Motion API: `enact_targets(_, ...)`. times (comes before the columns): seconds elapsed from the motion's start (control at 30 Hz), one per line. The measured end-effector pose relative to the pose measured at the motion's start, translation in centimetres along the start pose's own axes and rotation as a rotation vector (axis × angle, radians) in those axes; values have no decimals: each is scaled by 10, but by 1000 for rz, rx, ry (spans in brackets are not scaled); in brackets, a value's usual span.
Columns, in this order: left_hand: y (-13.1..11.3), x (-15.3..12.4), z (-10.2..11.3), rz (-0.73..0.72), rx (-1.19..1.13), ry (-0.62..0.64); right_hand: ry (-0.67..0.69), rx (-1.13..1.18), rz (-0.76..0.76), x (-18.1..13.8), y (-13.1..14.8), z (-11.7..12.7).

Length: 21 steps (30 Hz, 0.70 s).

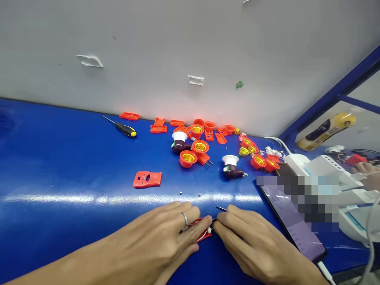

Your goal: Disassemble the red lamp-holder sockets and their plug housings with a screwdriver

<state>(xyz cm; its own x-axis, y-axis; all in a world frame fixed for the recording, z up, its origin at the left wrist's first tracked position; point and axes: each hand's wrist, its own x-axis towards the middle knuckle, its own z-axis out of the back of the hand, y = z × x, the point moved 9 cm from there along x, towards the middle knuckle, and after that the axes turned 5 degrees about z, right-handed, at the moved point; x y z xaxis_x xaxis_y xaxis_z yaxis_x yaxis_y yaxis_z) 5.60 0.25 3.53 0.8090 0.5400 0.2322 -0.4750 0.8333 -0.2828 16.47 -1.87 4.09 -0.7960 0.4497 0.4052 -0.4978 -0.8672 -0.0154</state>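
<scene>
My left hand (pixel 166 233) is closed over a small red plastic housing (pixel 204 236) at the table's front, its fingers pressing down on it. A white wire (pixel 202 236) runs inside this housing, partly hidden by the fingers. At the housing's right end, my right hand (pixel 255 237) is closed with its fingertips by the wire. A thin dark metal tool (pixel 221 208) sticks out from the right fingers; the rest of it is hidden, so its kind is unclear. Beyond my left hand lies a red housing cover (pixel 147 179). Two tiny metal parts, including a screw (pixel 200 194), lie ahead of the hands.
Red lamp sockets (pixel 200 147), red shells and two dark sockets with white collars (pixel 230 166) lie along the wall. A screwdriver (pixel 126 129) rests at the back left. To the right are a phone (pixel 291 217), white devices (pixel 335 170) and a yellow bottle (pixel 326 130). Another person's hand (pixel 368 174) shows at the right edge.
</scene>
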Motion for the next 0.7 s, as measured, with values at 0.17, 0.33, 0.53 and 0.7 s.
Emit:
enact_targets(0.17, -1, 2, -2, -19, -24, 12, 38, 35, 0, 7, 1, 3)
enact_targets(0.33, -1, 2, -7, -28, -4, 49, 86, 78, -35, 10, 0, 1)
enact_targets(0.53, 0, -2, -5, 4, -36, 21, 106, -13, 30, 14, 3, 3)
enact_targets(0.7, 8, -4, -1, 50, -135, -6, -105, -94, -62, 8, -2, 38)
